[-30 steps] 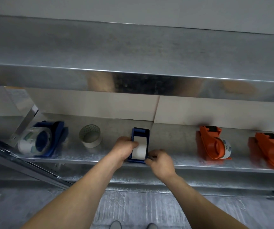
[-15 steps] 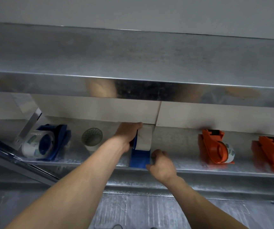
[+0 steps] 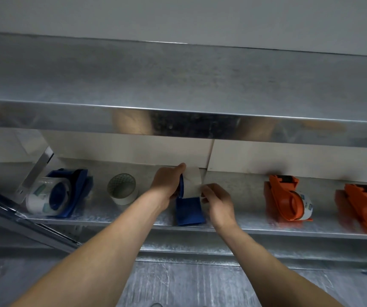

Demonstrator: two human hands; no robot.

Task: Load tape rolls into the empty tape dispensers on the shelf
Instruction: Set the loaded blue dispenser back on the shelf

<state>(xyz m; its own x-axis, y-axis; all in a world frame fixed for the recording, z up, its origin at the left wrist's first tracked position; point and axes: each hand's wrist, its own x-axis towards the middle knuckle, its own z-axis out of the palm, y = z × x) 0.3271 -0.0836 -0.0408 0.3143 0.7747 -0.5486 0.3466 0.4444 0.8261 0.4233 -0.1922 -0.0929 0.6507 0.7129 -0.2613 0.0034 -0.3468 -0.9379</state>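
A blue tape dispenser (image 3: 188, 211) stands at the front middle of the lower metal shelf (image 3: 240, 227), tipped up on its end. A whitish tape roll (image 3: 192, 182) sits in its upper part. My left hand (image 3: 167, 183) grips the roll and the dispenser's left side, thumb over the top. My right hand (image 3: 217, 201) pinches the roll's lower right edge with its fingertips. A loose tape roll (image 3: 122, 189) stands on the shelf just left of my left hand.
A loaded blue dispenser (image 3: 56, 197) lies at the shelf's far left beside a slanted metal brace (image 3: 35, 176). Two orange dispensers, one (image 3: 288, 199) holding a roll and one (image 3: 364, 209) at the right edge, stand further right. An upper shelf (image 3: 178, 120) overhangs closely.
The blue dispenser went from lying flat to tipped up on end. My left hand moved up over the roll, and my right hand rose from the dispenser's front edge to the roll's side.
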